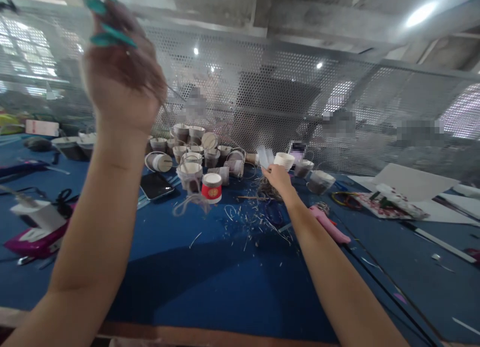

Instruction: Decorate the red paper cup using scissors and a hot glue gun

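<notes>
My left hand (123, 77) is raised high at the upper left, blurred by motion. Its fingers curl round a teal object (112, 35) whose kind I cannot make out, and a thin dark strand hangs near the palm. Further off, my right hand (277, 177) reaches over the back of the table, fingers closed at a translucent whitish piece (264, 157). Just beside that hand is a stack of white paper cups (284, 161). Brownish fibre (267, 189) lies beneath the fingers. A red-banded white cup (212, 188) stands nearer the middle.
Several grey-brown cups with wire handles (189, 172) crowd the back, by a dark phone (156, 185). Scraps litter the blue tabletop (225, 277). At right lie a pink glue gun (330, 224) and papers (412, 182); at left, a white charger (39, 214). Perforated metal panels (270, 97) stand behind.
</notes>
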### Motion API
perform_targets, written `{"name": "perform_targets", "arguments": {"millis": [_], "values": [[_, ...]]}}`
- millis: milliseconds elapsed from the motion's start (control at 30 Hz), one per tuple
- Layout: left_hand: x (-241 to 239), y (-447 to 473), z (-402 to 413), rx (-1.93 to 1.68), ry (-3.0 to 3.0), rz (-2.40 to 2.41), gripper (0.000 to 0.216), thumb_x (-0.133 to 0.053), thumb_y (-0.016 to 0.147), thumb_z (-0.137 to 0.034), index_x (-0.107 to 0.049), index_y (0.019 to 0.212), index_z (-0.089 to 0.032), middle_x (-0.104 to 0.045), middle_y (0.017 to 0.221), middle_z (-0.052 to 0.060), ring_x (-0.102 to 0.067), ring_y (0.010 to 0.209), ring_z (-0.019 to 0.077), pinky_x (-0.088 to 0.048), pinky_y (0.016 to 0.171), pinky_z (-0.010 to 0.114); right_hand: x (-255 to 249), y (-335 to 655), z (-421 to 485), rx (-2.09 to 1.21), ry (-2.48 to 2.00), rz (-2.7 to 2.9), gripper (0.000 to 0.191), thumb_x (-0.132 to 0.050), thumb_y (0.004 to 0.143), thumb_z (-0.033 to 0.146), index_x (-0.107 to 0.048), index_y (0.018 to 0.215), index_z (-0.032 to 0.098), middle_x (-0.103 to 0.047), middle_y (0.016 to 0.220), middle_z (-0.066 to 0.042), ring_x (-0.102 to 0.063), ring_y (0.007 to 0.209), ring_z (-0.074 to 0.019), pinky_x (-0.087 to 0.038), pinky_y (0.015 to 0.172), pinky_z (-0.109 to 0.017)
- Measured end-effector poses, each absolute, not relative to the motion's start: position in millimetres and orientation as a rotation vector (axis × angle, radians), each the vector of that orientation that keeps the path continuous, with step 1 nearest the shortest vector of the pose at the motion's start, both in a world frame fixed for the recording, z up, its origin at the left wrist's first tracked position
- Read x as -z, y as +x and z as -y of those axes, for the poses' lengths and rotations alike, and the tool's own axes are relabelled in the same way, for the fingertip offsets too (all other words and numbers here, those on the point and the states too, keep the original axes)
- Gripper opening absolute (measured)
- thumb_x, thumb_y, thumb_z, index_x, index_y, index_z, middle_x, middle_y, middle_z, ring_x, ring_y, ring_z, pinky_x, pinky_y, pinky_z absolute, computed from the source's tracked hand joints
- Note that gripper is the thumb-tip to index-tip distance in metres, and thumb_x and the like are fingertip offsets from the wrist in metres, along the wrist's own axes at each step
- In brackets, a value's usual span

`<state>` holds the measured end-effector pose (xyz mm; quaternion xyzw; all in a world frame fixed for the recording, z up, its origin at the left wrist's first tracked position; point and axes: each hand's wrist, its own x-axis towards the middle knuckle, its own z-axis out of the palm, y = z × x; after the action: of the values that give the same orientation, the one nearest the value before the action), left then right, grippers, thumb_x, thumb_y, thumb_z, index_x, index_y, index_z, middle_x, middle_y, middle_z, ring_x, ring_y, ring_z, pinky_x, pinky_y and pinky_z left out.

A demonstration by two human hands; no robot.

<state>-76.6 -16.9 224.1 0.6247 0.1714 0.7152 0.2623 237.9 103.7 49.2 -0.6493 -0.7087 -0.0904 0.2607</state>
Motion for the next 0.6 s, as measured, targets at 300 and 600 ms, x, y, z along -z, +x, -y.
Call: {"name": "perform_targets", "arguments": {"millis": [300, 600], "values": [[-208.9, -59.6, -2.6, -0.180, 2.357, -0.969, 0.018, -0.062, 0.075, -0.035, -0.067, 0.073, -0.018, -0.068, 0.075, 0.002, -0.057, 0.065, 0.0129, -0.041, 0.063, 0.026, -88.0, 217.6, -91.8, 0.511, -1.714, 1.857, 0.031, -0.047, 0.087, 0.031, -0.071, 0.081, 0.013, -0.068, 0.086, -0.016, -0.059, 0.084, -0.0257, -0.039, 0.068, -0.031], [-149.5, 15.5, -47.2, -0.661, 2.294, -1.124, 0.033, -0.068, 0.068, -0.044, -0.062, 0.083, -0.016, -0.068, 0.081, 0.007, -0.060, 0.072, 0.0177, -0.039, 0.061, 0.025, -113.2, 192.3, -69.8, 0.696, -1.536, 1.853, 0.032, -0.040, 0.090, 0.028, -0.067, 0.082, 0.013, -0.064, 0.088, -0.014, -0.051, 0.092, -0.0259, -0.038, 0.075, -0.033]]}}
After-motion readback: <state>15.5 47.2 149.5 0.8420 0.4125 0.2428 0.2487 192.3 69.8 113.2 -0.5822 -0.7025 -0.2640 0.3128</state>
